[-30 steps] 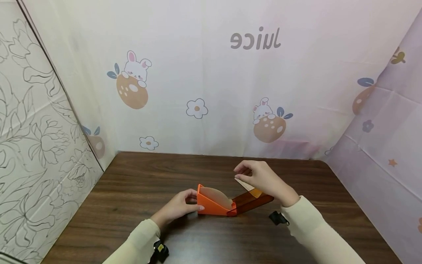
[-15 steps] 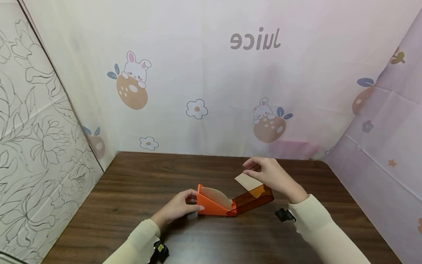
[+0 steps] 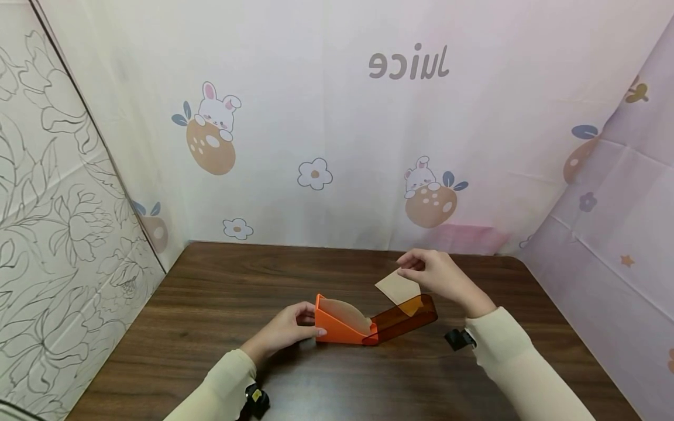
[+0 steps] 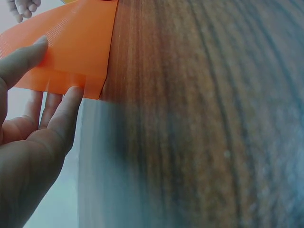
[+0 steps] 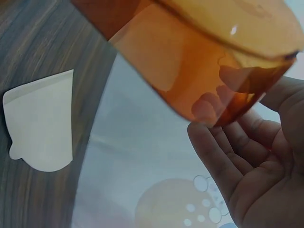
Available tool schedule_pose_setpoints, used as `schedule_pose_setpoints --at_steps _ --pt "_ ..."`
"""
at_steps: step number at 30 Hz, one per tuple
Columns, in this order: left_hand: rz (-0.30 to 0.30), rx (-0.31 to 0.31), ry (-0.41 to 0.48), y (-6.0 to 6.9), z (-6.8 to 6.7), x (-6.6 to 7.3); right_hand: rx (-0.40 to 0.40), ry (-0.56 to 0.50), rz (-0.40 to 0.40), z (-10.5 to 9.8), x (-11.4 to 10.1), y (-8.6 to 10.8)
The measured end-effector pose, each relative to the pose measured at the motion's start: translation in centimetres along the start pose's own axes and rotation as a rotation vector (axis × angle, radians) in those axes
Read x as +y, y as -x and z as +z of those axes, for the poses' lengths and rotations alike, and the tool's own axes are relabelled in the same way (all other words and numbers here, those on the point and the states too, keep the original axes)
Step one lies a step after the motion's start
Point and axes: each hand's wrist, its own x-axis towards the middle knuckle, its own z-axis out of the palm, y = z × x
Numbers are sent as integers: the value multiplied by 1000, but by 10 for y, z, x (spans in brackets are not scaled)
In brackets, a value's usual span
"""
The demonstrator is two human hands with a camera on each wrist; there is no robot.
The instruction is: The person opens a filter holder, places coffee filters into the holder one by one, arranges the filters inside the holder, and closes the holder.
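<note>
orange filter box: (image 3: 337, 329) low centre of the head view, on the dark wooden table (image 3: 237, 280); its tall end faces left.

paper inside: pale rounded coffee filters (image 3: 344, 311) stand up within the box; how many, i cannot tell.

amber lid: (image 3: 402, 320) translucent, tipped back and slanting up to the right from the box's low end.

loose paper filter: (image 3: 397, 285) lies right of centre, behind the amber lid, its lower corner showing through it; in the right wrist view it is flat on the wood at the left, well apart from the fingers.

left hand grip: the left hand (image 3: 284, 331) pinches the tall end of the box, thumb on the near side, fingers at the end wall.

right hand grip: the right hand (image 3: 444, 280) holds nothing; its fingers bend loosely above the far side of the lid. whether anything brushes the lid, i cannot tell.

step in hand: judged from the pose, bracing the box while the other hand works around lid and paper.

bracing well: light, even pressure low on the box should suit; a hard squeeze could bow thin walls.

lid care: best not to lean on the raised end, as that would probably strain the hinge or tip the box.

paper care: thin stock likely creases, so edges are safer to handle than the middle.
</note>
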Motion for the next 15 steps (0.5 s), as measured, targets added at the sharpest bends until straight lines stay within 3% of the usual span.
schedule_pose_setpoints --at_steps 15 --pt "-8 5 -11 0 0 1 -23 -4 56 6 25 -3"
